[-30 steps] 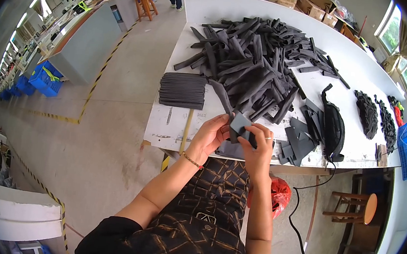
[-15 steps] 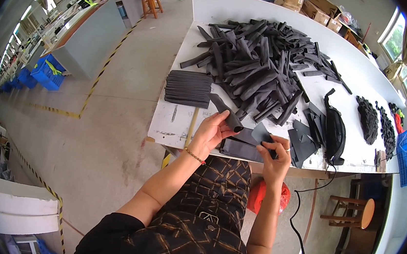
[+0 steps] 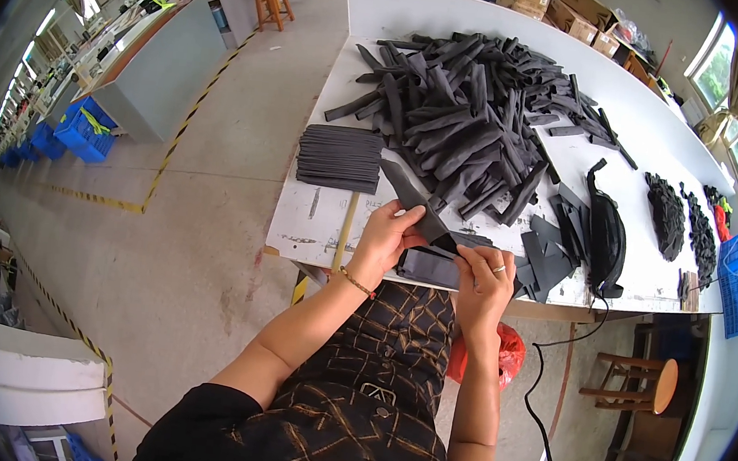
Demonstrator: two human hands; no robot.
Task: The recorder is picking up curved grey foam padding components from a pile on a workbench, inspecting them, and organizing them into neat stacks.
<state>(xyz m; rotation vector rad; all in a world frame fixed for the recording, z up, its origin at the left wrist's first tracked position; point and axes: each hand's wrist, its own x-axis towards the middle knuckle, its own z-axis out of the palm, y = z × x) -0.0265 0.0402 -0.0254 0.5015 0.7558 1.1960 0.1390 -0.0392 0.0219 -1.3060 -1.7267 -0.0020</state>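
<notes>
My left hand [image 3: 391,235] is closed around a black fabric sleeve [image 3: 408,190] that slants over the table's near edge. Its thumb lies on top, near the sleeve's lower end. At that end my right hand [image 3: 485,282] pinches with thumb and fingers; the small dark flat sheet it held is mostly hidden now, and I cannot tell how far it sits inside the sleeve. Below the hands lie dark flat strips [image 3: 428,267]. To the right are scattered dark sheets [image 3: 548,261]. Beyond the hands rises a big heap of black fabric sleeves [image 3: 459,124]; a neat stack of sleeves [image 3: 339,158] lies left.
A black zippered pouch [image 3: 607,231] and dark bundles [image 3: 665,216] lie on the white table [image 3: 316,225] at right. A blue basket [image 3: 737,284] hangs off its right side. Below stand a red bag [image 3: 510,355] and wooden stool [image 3: 660,387], with a black cable [image 3: 533,393] alongside.
My right hand has moved left and up with the small sheet to the sleeve's open end. The sleeve now looks flatter, its mouth turned toward the right hand.
</notes>
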